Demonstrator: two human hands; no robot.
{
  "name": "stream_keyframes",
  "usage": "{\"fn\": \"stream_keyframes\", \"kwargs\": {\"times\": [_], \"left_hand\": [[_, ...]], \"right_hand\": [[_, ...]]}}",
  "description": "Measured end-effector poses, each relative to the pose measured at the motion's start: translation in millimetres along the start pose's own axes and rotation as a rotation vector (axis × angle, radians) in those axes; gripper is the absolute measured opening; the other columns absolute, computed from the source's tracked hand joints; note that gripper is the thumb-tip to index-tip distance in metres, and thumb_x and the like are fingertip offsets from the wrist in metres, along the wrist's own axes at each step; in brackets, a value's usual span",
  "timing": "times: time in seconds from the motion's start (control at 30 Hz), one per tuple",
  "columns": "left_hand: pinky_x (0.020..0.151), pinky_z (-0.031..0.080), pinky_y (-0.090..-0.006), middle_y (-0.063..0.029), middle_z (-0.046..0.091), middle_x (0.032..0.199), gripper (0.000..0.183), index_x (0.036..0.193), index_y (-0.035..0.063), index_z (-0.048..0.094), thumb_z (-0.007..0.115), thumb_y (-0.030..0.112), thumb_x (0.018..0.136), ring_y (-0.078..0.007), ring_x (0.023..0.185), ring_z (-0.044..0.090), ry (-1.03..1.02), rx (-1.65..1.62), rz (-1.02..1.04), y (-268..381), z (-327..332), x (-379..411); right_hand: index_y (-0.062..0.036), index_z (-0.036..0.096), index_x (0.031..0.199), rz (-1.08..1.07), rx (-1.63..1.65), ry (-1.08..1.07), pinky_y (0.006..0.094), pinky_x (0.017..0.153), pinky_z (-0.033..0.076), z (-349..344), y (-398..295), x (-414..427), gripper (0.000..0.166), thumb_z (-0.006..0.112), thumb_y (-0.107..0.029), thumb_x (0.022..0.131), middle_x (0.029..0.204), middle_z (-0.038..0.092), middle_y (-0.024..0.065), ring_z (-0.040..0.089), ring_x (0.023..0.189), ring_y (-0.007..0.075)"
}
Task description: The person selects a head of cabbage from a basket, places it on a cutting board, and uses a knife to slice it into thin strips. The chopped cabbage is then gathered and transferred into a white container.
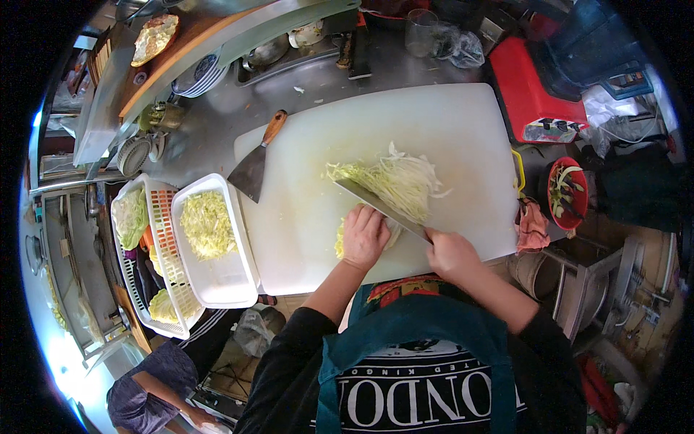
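My right hand (451, 250) grips the handle of a kitchen knife (379, 205), its blade slanting up and left across the cutting board. Curled fingers of my left hand (366, 234) press a piece of cabbage (394, 234) against the white board (303, 233). Most of that piece is hidden under the hand. On the far side of the blade lies a heap of finely shredded cabbage (398, 182), pale green and white. A wide scraper (252, 171) with a wooden handle rests on the board's left edge.
Left of the board, a white tub (238, 276) holds more shredded cabbage. Beside it a white basket (162, 217) carries vegetables. A red blender (528, 92) stands at the back right, near a red bowl (580, 209) of scraps. Another person (154, 380) is at lower left.
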State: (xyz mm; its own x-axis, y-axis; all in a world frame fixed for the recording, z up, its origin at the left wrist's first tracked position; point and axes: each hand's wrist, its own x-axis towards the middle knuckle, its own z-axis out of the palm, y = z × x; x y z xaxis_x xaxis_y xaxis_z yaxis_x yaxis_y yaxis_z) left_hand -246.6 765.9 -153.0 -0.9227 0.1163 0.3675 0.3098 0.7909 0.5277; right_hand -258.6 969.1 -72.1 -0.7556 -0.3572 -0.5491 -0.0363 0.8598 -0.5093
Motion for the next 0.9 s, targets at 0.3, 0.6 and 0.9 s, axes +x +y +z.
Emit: {"fn": "stream_keyframes", "kwargs": {"times": [0.3, 0.6, 0.9], "left_hand": [[0.083, 0.043, -0.0400, -0.0090, 0.058, 0.104, 0.026, 0.094, 0.0051, 0.063, 0.066, 0.004, 0.068, -0.0299, 0.100, 0.054, -0.015, 0.021, -0.036, -1.3, -0.6, -8.2], [0.083, 0.043, -0.0407, -0.0082, 0.058, 0.106, 0.029, 0.096, 0.0065, 0.063, 0.066, 0.005, 0.068, -0.0297, 0.102, 0.053, 0.016, 0.029, -0.022, -4.9, 4.3, -11.2], [0.083, 0.044, -0.0407, -0.0076, 0.058, 0.105, 0.029, 0.096, 0.0071, 0.063, 0.066, 0.005, 0.068, -0.0304, 0.101, 0.053, 0.040, 0.028, -0.008, -0.6, 5.9, -6.7]], "right_hand": [[-0.0018, 0.060, 0.100, 0.066, 0.037, -0.088, 0.0520, 0.075, 0.049, -23.9, -11.2, -21.3, 0.024, 0.051, -0.015, 0.083, 0.081, 0.064, 0.0261, 0.063, 0.080, 0.0429], [-0.0015, 0.062, 0.099, 0.032, 0.050, -0.087, 0.0513, 0.077, 0.049, -34.2, -14.8, -25.7, 0.024, 0.050, -0.015, 0.083, 0.084, 0.064, 0.0258, 0.063, 0.082, 0.0426], [0.0005, 0.063, 0.095, -0.007, 0.103, -0.059, 0.0506, 0.076, 0.050, -33.1, -9.4, -21.6, 0.024, 0.051, -0.015, 0.081, 0.084, 0.064, 0.0268, 0.062, 0.082, 0.0431]]}}
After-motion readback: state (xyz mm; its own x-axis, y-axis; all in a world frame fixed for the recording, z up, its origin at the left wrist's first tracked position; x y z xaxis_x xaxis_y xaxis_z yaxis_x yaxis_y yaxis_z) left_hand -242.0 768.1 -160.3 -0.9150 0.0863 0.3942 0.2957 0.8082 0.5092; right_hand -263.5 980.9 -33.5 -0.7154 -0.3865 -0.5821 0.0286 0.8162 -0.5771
